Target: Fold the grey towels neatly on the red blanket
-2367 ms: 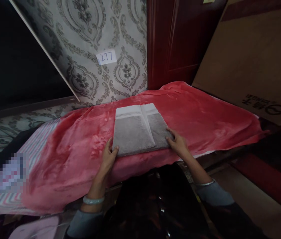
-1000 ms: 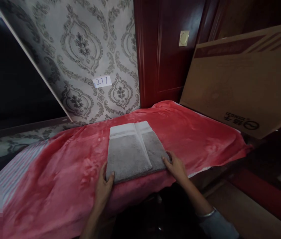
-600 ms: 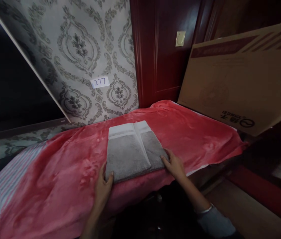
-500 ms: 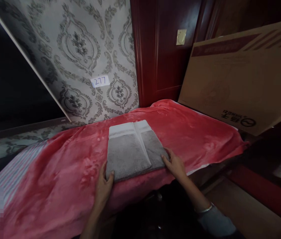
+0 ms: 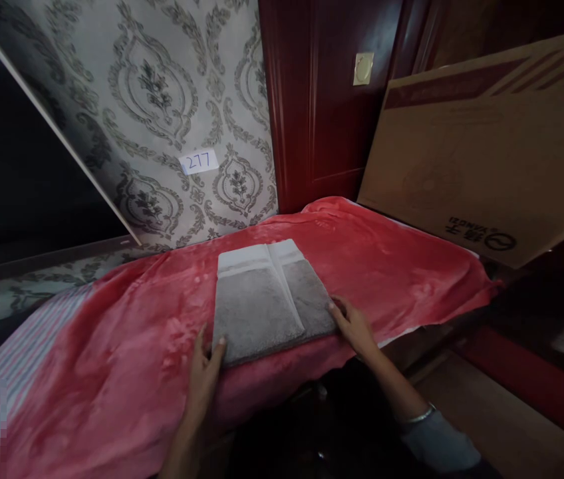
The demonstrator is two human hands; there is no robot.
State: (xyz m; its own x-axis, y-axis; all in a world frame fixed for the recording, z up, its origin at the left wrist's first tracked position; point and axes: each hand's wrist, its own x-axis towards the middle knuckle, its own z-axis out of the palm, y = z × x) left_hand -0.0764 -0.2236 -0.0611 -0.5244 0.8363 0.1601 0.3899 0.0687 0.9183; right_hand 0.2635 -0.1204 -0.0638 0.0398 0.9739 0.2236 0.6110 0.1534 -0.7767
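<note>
A folded grey towel (image 5: 257, 313) with a white band at its far end lies flat on a pink-red fleece blanket (image 5: 162, 372). One folded layer makes a crease down its right part. My left hand (image 5: 205, 369) is at the near left corner, thumb tip by the towel's edge and the fingers apart from the thumb. At the right edge, my right hand (image 5: 356, 331) has its thumb against the towel's side, fingers slightly bent and partly hidden behind. Neither hand is closed round the cloth.
Behind the blanket rises a patterned wall with a paper label (image 5: 199, 161) reading 277. A large dark screen (image 5: 37, 153) stands at left. On the right a big cardboard box (image 5: 481, 153) leans by a dark red door panel (image 5: 332, 113). Striped cloth (image 5: 37, 339) shows at the left.
Both hands have drawn slightly outward, and their thumbs have slid from the towel's top to its edges. The towel lies almost as before.
</note>
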